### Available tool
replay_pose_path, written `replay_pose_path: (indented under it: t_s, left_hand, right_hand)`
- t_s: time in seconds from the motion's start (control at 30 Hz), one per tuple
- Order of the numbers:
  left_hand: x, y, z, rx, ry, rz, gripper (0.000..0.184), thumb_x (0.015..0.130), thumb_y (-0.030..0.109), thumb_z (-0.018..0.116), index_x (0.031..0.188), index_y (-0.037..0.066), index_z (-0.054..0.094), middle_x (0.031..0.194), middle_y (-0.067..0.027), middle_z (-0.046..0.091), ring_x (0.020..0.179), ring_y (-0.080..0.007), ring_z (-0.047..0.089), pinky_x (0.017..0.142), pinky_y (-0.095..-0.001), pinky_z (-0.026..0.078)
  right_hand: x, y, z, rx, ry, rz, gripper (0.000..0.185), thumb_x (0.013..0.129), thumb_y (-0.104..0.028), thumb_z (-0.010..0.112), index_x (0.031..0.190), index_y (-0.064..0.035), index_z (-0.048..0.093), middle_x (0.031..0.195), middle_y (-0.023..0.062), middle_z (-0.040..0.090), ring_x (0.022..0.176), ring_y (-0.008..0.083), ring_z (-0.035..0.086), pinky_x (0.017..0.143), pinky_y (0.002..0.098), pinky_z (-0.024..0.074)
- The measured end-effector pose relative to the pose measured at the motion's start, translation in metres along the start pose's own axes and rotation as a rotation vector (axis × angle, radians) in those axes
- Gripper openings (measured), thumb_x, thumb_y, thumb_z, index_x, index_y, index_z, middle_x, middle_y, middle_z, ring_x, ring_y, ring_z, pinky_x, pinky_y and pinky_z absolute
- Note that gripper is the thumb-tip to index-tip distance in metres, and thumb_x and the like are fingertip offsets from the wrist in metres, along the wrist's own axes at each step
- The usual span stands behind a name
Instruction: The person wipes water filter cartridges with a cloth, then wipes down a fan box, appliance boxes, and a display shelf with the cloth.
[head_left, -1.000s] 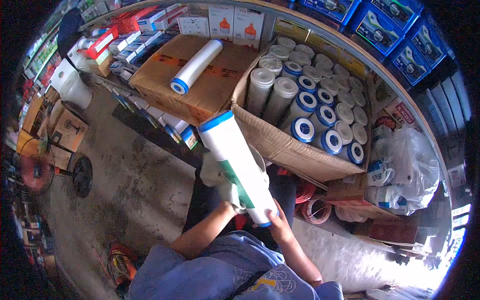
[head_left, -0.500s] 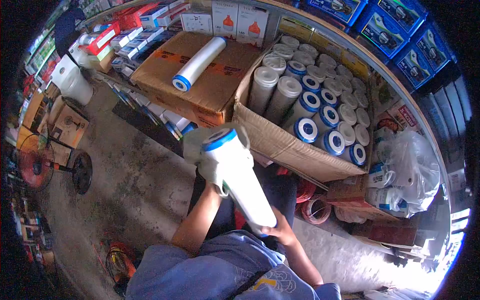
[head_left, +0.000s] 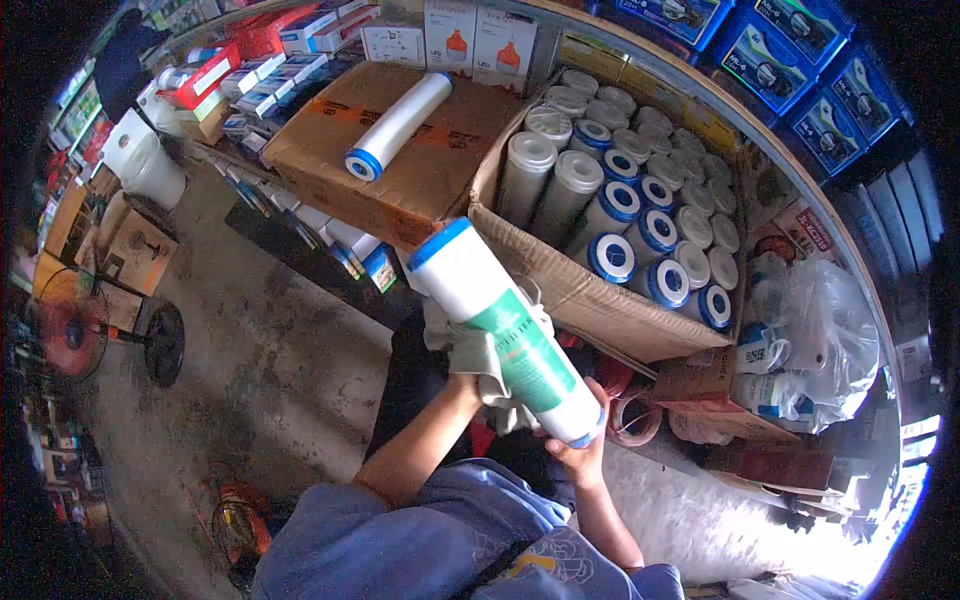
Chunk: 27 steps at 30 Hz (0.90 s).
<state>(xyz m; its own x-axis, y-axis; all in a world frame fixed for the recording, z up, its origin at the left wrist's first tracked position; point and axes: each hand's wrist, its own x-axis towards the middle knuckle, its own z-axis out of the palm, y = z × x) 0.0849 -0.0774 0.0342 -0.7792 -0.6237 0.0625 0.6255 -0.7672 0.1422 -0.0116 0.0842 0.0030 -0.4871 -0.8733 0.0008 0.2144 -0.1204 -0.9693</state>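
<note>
A white water filter cartridge point(head_left: 455, 270) with blue end caps and a green label is held slanted in front of my body, its upper end pointing to the left. A pale grey cloth point(head_left: 478, 355) is wrapped partly around its middle. My left hand point(head_left: 466, 385) grips the cloth against the cartridge's side, with most fingers hidden in the folds. Around the lower blue cap, my right hand point(head_left: 575, 455) is closed. A similar cartridge point(head_left: 405, 120) lies on a closed cardboard box point(head_left: 310, 140) ahead. Beside that, an open carton point(head_left: 600, 310) holds many upright cartridges.
Blue product boxes point(head_left: 770, 60) are stacked at upper right. Bagged goods point(head_left: 825, 340) sit right of the carton, near coiled red wire point(head_left: 635, 418). On the left stand a fan point(head_left: 75, 325) and a white bucket point(head_left: 150, 165). Small boxes point(head_left: 275, 85) line the shelf.
The cartridge has turned so its green label shows. My left hand and the cloth have slid down from its upper end to the middle. My right hand still holds the lower end.
</note>
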Motion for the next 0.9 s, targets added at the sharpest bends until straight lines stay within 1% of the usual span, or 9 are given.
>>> replay_pose_path:
  t_s: [0.17,0.2,0.23,0.27,0.37,0.47,0.6,0.8,0.9]
  left_hand:
    - [0.017,0.014,-0.001,-0.383,-0.071,-0.116,0.029,0.084,0.03,0.049,0.097,0.004,0.043,0.076,-0.0032,0.047,0.072,-0.0133,0.051,0.064,-0.0244,0.045]
    - [0.0,0.019,0.013,0.305,0.113,0.133,0.027,0.084,0.026,0.05,0.096,0.002,0.044,0.075,-0.0031,0.048,0.071,-0.0121,0.05,0.064,-0.0241,0.044]
    - [0.006,0.032,0.003,0.09,-0.086,0.07,0.03,0.084,0.024,0.048,0.103,0.0,0.047,0.084,-0.0056,0.052,0.074,-0.0129,0.052,0.064,-0.0246,0.044]
    - [-0.001,0.037,-0.003,0.612,0.108,0.354,0.068,0.08,0.053,0.035,0.109,-0.008,0.045,0.091,-0.0155,0.055,0.074,-0.0235,0.055,0.067,-0.0326,0.048]
    - [-0.016,0.04,-0.028,0.448,0.195,0.497,0.068,0.081,0.053,0.034,0.111,-0.007,0.045,0.092,-0.0157,0.056,0.075,-0.0233,0.055,0.067,-0.0331,0.048]
    - [-0.021,0.036,-0.027,0.285,0.187,0.415,0.061,0.071,0.039,0.062,0.115,0.003,0.042,0.099,-0.0101,0.053,0.086,-0.0227,0.054,0.08,-0.034,0.046]
    - [-0.024,0.028,-0.002,0.126,0.043,0.486,0.059,0.073,0.036,0.062,0.117,0.002,0.04,0.098,-0.0087,0.053,0.08,-0.0221,0.056,0.075,-0.0332,0.048]
    - [-0.024,0.054,-0.007,-0.027,-0.029,0.361,0.055,0.074,0.033,0.061,0.115,0.001,0.041,0.097,-0.0082,0.054,0.077,-0.0214,0.056,0.073,-0.0328,0.048]
    - [-0.021,0.06,-0.008,-0.1,-0.062,0.299,0.053,0.075,0.032,0.061,0.114,0.001,0.041,0.096,-0.0079,0.054,0.076,-0.021,0.056,0.072,-0.0326,0.048]
  right_hand:
    - [-0.003,0.009,-0.024,-0.1,-0.105,0.064,0.087,0.057,-0.038,0.077,0.12,0.0029,0.032,0.098,0.0156,0.056,0.072,0.0223,0.06,0.061,0.0308,0.0521]
    - [-0.005,0.001,-0.023,-0.1,-0.104,0.07,0.087,0.057,-0.038,0.077,0.12,0.0029,0.032,0.098,0.0156,0.056,0.072,0.0223,0.06,0.061,0.0308,0.0521]
    - [-0.007,-0.007,-0.022,0.064,-0.215,0.305,0.083,0.059,-0.042,0.074,0.117,0.0038,0.036,0.093,0.0166,0.057,0.071,0.0233,0.061,0.061,0.0317,0.0515]
    - [-0.008,-0.011,-0.024,0.231,-0.326,0.537,0.079,0.061,-0.046,0.07,0.114,0.0047,0.04,0.089,0.0177,0.059,0.07,0.0243,0.061,0.061,0.0327,0.051]
    - [-0.017,0.003,-0.036,0.404,-0.444,0.663,0.074,0.065,-0.049,0.064,0.113,0.0034,0.044,0.086,0.0188,0.06,0.071,0.0257,0.06,0.063,0.0342,0.0497]
    - [-0.02,0.003,-0.033,0.47,-0.423,0.698,0.074,0.066,-0.047,0.064,0.117,0.0015,0.042,0.091,0.0174,0.059,0.079,0.0244,0.059,0.063,0.0341,0.0493]
    - [-0.017,-0.013,-0.02,0.196,-0.198,0.449,0.08,0.06,-0.035,0.076,0.12,0.0011,0.038,0.102,0.0129,0.055,0.092,0.0224,0.055,0.074,0.0353,0.0477]
    - [-0.009,-0.002,-0.047,-0.924,0.02,-0.583,0.088,0.048,-0.012,0.083,0.119,-0.0031,0.033,0.111,0.0124,0.046,0.105,0.0239,0.046,0.091,0.0383,0.0361]
    - [-0.013,-0.02,-0.05,-0.68,-0.03,-0.198,0.088,0.047,-0.013,0.083,0.119,-0.0009,0.035,0.109,0.0115,0.049,0.102,0.0224,0.048,0.09,0.036,0.0368]
